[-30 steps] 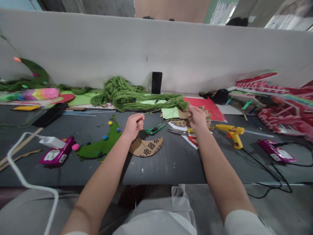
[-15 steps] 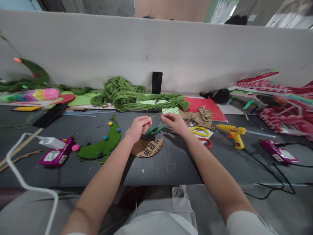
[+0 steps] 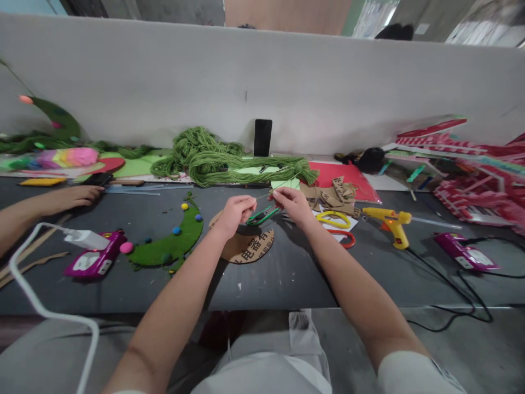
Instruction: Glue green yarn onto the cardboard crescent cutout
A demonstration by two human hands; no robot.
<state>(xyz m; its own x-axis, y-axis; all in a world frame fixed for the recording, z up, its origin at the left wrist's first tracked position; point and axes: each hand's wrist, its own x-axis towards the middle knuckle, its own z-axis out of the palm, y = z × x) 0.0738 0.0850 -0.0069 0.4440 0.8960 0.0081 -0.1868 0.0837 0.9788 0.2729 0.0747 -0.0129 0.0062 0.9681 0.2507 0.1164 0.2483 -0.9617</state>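
A thin green yarn strand (image 3: 263, 196) runs between my two hands above the table. My left hand (image 3: 237, 213) is closed in a pinch on one end of it. The strand's other end is pinched by the fingers of my right hand (image 3: 293, 206). Just below them lies a green-handled cutter (image 3: 263, 216). A cardboard piece with printed characters (image 3: 248, 250) lies under my left hand, partly hidden by it. Left of it is a green felt crescent (image 3: 167, 247) dotted with coloured pompoms. Behind my hands, a heap of green yarn (image 3: 213, 161) spreads along the wall.
Yellow-handled scissors (image 3: 334, 220), a red handle (image 3: 345, 238) and cardboard scraps (image 3: 334, 198) lie right. Beyond sits a yellow glue gun (image 3: 389, 219) with a trailing cord. A purple box (image 3: 96, 254) with a white cable stands left. Another person's hand (image 3: 77, 198) rests at far left.
Another person's hand and forearm have come in from the left, onto the dark object there. My own hands have barely moved and still hold the strand.
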